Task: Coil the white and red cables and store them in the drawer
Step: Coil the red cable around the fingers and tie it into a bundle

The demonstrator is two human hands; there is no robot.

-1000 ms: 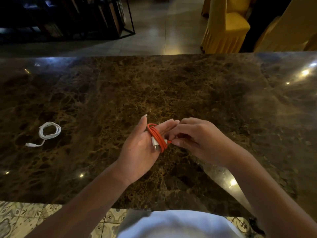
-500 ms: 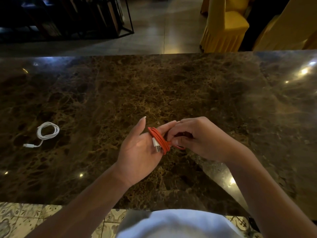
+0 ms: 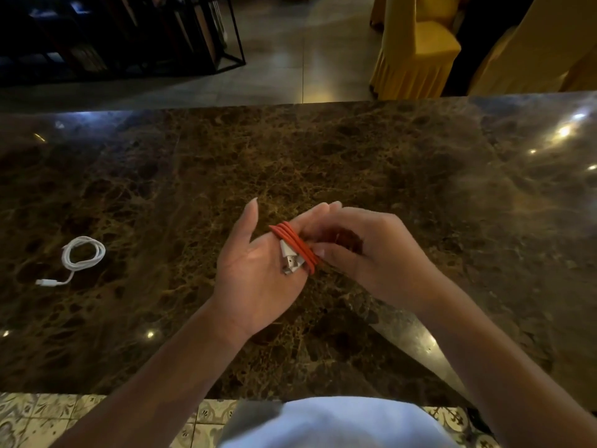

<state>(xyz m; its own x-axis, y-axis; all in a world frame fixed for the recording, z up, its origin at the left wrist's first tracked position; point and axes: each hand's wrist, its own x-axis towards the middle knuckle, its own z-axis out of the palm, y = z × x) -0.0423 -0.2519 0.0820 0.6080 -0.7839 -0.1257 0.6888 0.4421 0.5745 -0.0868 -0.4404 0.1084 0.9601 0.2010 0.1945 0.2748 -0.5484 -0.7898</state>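
The red cable [image 3: 295,244] is wound in several loops around the fingers of my left hand [image 3: 255,270], palm up, with its white plug lying against the palm. My right hand [image 3: 371,250] pinches the coil from the right side; the rest of the red cable is hidden inside that hand. The white cable [image 3: 82,255] lies coiled on the dark marble counter [image 3: 355,163] at the far left, its plug end trailing toward the near left. No drawer is in view.
Beyond the counter's far edge stand chairs in yellow covers [image 3: 416,50] at the right and a black metal shelf frame [image 3: 129,33] at the left. Patterned floor tiles [image 3: 38,418] show below the counter's near edge.
My right hand has closed in over the coil on the left fingers, and the short loose red end that showed under it is gone from view. The white cable has not moved.
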